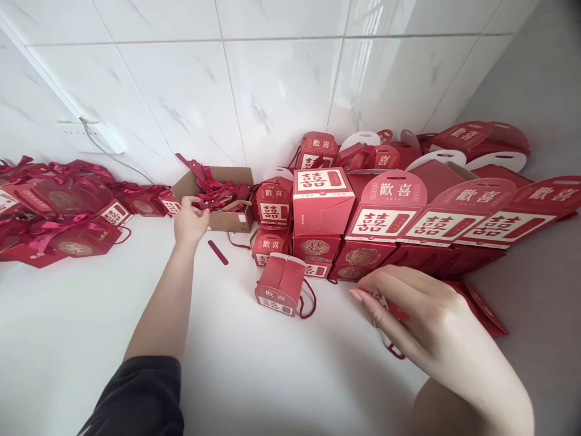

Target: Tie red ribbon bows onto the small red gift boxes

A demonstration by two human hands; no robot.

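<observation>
My left hand (191,221) is at the near left edge of a cardboard box (233,222) full of dark red ribbons (218,192). Its fingers are curled together; what they pinch, if anything, is too small to name. My right hand (408,312) is raised at the right, thumb and fingers closed around a small red box (396,310) that is mostly hidden behind them, with a red cord showing below. Between the hands a small red gift box (281,284) stands on the white table (245,363), its cord handle lying at its right side.
Stacked red gift boxes (385,206) line the wall from centre to right. Ribboned boxes (68,206) are piled at the left. A dark red strip (218,252) lies before the cardboard box. A grey cable (113,158) runs from a wall socket (91,137).
</observation>
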